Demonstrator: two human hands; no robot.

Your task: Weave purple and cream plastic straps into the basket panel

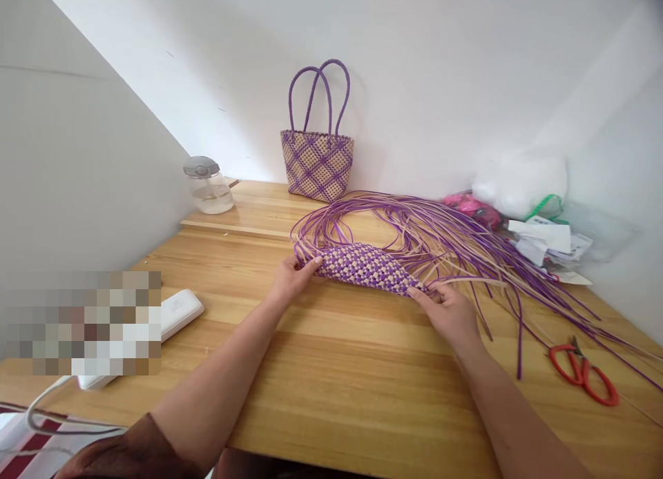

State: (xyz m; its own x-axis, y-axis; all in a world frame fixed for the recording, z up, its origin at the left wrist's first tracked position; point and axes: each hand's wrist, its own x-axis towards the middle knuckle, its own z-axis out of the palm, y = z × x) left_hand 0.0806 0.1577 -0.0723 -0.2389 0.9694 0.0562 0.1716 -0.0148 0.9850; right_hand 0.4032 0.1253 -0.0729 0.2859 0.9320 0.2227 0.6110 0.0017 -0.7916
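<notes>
A woven piece [365,268] in purple and beige checks is stretched between my hands, just above or on the wooden table [331,368]. My left hand [296,277] grips its left end, with the thumb pressed on top. At the other end my right hand [449,308] pinches the corner between thumb and fingers; some fingertips are hidden. Long loose purple and beige strips [414,220] run out from the weave, looping behind it and trailing off to the right.
A finished woven handbag [317,165] with purple handles stands against the wall. Red-handled scissors [583,374] lie at the right. A lidded jar [210,189] is at the back left, a white power strip [181,315] at the left. Papers [552,241] and plastic bags [521,182] crowd the right back.
</notes>
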